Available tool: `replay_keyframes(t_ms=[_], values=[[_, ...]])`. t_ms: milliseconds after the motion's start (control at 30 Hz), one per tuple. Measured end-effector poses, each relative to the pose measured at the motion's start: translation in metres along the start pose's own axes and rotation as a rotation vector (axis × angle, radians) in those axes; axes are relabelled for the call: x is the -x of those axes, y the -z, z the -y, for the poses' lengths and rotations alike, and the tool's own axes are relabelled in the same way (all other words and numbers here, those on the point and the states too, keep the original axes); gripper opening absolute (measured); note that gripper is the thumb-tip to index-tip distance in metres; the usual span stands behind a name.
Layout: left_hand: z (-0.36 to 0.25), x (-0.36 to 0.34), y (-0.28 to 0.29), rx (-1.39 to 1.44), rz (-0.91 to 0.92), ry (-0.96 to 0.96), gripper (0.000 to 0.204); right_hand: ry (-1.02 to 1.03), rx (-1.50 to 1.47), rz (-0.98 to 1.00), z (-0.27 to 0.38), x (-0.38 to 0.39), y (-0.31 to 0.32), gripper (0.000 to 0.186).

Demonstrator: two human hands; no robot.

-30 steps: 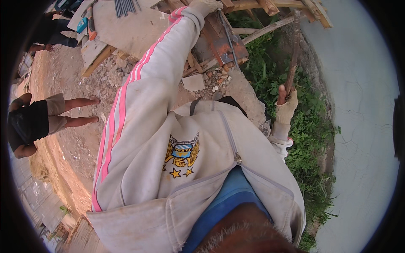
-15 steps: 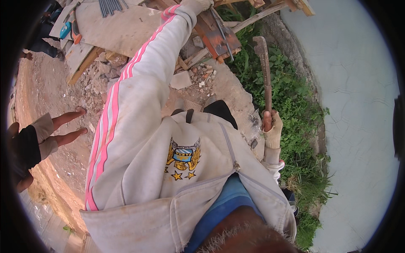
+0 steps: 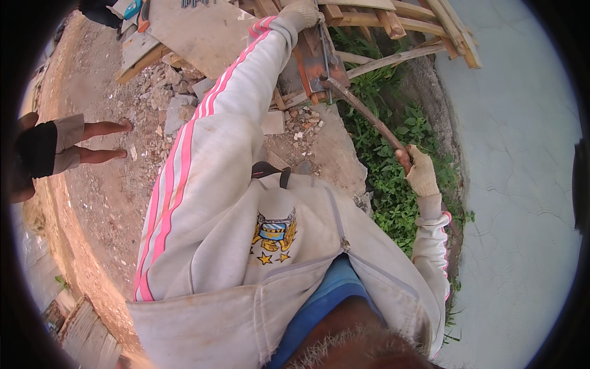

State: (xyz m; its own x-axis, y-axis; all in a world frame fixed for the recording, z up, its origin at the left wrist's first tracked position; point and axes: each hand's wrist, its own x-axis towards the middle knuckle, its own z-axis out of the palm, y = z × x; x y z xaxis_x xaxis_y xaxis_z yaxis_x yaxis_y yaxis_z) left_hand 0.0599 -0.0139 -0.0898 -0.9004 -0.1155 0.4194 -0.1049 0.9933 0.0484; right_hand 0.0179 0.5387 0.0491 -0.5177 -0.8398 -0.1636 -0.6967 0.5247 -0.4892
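My left hand [image 3: 300, 16], in a cream glove, is closed on a thin metal rod [image 3: 328, 58] at the top centre. The rod lies over a rusty reddish block or board [image 3: 305, 66] among pieces of timber. My right hand [image 3: 416, 167], also gloved with bare fingertips showing, grips a long rusty bar [image 3: 369, 115]. The bar slants up to the left, its hooked head at the rod, below my left hand; whether they touch I cannot tell.
A plywood sheet [image 3: 190, 31] bears several rods and tools. A person [image 3: 40, 147] in shorts stands at left, another person [image 3: 104, 13] at top left. Rubble [image 3: 174, 92] covers the ground. Plants [image 3: 399, 227] line a pale wall [image 3: 516, 203] at right. Stacked planks [image 3: 424, 24] jut out at top right.
The bar has swung from upright to a leftward slant, its head now at the rod. My right hand has moved up and right in the picture. My left hand still holds the rod.
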Motion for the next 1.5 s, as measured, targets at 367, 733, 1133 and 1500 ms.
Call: replay_keyframes(t_ms=[367, 733, 1133, 1500], values=[[-0.02, -0.01, 0.055, 0.437, 0.283, 0.469, 0.027, 0.227, 0.22, 0.044, -0.033, -0.048, 0.022, 0.044], [-0.036, -0.018, 0.075, 0.403, 0.372, 0.722, 0.033, 0.126, 0.219, -0.084, -0.018, -0.016, -0.003, 0.037], [-0.01, -0.026, 0.039, 0.489, 0.342, 0.397, 0.022, 0.126, 0.243, -0.142, 0.001, 0.004, -0.01, 0.041], [-0.035, -0.041, 0.068, 0.255, 0.448, 0.534, 0.031, 0.07, 0.286, -0.131, 0.008, 0.005, -0.003, 0.043]])
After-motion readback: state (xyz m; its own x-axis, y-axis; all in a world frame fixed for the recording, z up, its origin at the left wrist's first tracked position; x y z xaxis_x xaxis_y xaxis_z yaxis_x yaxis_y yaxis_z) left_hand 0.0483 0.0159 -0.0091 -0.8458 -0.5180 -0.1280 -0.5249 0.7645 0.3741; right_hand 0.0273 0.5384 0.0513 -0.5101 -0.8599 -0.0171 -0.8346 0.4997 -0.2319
